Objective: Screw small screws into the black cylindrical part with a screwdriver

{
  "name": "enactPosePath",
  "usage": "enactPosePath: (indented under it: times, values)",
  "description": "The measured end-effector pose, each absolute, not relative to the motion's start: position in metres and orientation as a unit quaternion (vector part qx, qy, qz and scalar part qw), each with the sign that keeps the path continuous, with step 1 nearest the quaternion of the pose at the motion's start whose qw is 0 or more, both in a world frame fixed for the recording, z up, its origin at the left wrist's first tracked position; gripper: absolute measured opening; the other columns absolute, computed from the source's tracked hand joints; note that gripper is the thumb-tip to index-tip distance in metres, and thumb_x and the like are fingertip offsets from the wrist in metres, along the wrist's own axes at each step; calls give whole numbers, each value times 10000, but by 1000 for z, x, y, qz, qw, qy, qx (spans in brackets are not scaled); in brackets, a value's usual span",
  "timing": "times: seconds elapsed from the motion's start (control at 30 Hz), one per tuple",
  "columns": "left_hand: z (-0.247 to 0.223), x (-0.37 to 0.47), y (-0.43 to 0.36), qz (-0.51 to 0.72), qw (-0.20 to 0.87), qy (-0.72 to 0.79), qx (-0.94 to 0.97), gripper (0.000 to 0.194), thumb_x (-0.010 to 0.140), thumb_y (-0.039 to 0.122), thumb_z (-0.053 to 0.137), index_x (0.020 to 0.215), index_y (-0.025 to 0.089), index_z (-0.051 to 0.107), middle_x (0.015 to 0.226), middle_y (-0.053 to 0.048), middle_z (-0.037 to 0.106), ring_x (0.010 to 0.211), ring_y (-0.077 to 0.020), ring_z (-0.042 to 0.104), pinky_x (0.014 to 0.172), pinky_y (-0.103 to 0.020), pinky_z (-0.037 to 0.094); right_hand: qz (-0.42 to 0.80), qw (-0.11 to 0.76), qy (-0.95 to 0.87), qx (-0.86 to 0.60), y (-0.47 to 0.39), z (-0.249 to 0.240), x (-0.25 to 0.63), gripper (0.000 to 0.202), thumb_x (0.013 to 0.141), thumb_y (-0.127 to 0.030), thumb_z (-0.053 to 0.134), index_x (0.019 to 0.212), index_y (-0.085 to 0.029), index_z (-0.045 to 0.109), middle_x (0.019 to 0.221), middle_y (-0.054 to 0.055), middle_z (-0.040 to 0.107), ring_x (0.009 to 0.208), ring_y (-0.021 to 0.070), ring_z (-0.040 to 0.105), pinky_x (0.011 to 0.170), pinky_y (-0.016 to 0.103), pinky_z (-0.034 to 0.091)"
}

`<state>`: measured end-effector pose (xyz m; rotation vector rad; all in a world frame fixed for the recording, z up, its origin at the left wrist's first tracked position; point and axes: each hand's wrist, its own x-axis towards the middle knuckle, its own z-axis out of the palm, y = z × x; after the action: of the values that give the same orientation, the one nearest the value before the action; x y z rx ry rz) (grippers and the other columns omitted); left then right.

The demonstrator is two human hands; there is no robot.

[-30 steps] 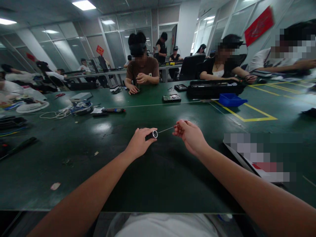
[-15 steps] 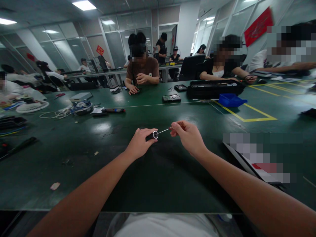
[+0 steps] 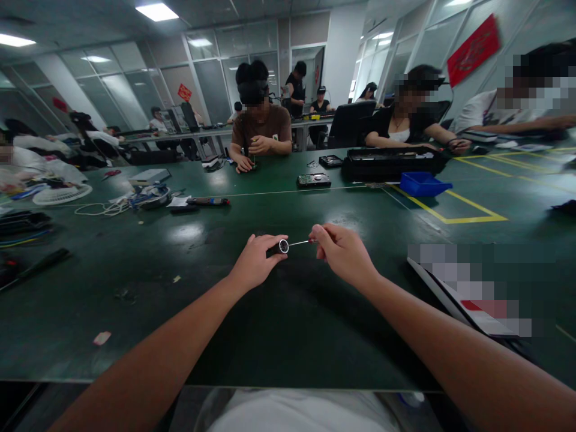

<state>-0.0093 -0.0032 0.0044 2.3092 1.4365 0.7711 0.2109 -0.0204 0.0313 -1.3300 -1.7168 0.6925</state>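
My left hand [image 3: 255,263] is closed around a dark cylinder [image 3: 283,246] with a bright ring at its end, which faces to the right. What kind of part the cylinder is I cannot make out. A screwdriver [image 3: 300,243] with a thin metal shaft and a reddish handle is pinched in my right hand [image 3: 342,249]. Its shaft runs almost level, and the tip reaches the ringed end of the cylinder. Both hands are over the green tabletop [image 3: 279,336], and my fingers hide most of the handle.
A blue tray [image 3: 425,184] and a hard drive [image 3: 314,180] lie across the table, near a long black housing [image 3: 391,163]. Cables [image 3: 148,198] and a pen-like tool [image 3: 209,201] are at the left. A blurred flat object [image 3: 463,300] lies right. Co-workers sit opposite.
My right hand has turned slightly and lowered, so the screwdriver lies flatter than before. My left hand and the cylinder stay nearly in place.
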Motion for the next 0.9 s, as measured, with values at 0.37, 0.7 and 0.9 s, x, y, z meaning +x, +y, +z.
enactPosePath:
  times: [0.37, 0.7, 0.9]
  values:
    - [6, -10, -3, 271, 160, 505, 804, 412, 891, 279, 671, 1299, 306, 616, 1289, -38, 654, 1225, -253, 563, 1184, -603, 212, 299, 423, -685, -513, -21, 29, 210, 272, 962, -358, 437, 1090, -210, 626, 698, -5, 594, 645, 175, 575, 614, 317, 429]
    - [8, -9, -5, 270, 157, 503, 806, 424, 899, 298, 660, 1319, 312, 601, 1298, -45, 649, 1238, -255, 556, 1185, -596, 219, 366, 520, -606, -477, -17, 24, 207, 221, 884, -397, 581, 994, -206, 577, 878, 48, 663, 798, 190, 630, 777, 361, 517]
    - [7, -9, -6, 248, 146, 479, 829, 424, 925, 295, 625, 1345, 326, 569, 1326, -34, 630, 1271, -239, 535, 1198, -603, 182, 544, 562, -422, -458, -1, 12, 210, 246, 880, -455, 569, 796, -224, 550, 704, 41, 593, 628, 181, 577, 715, 398, 569]
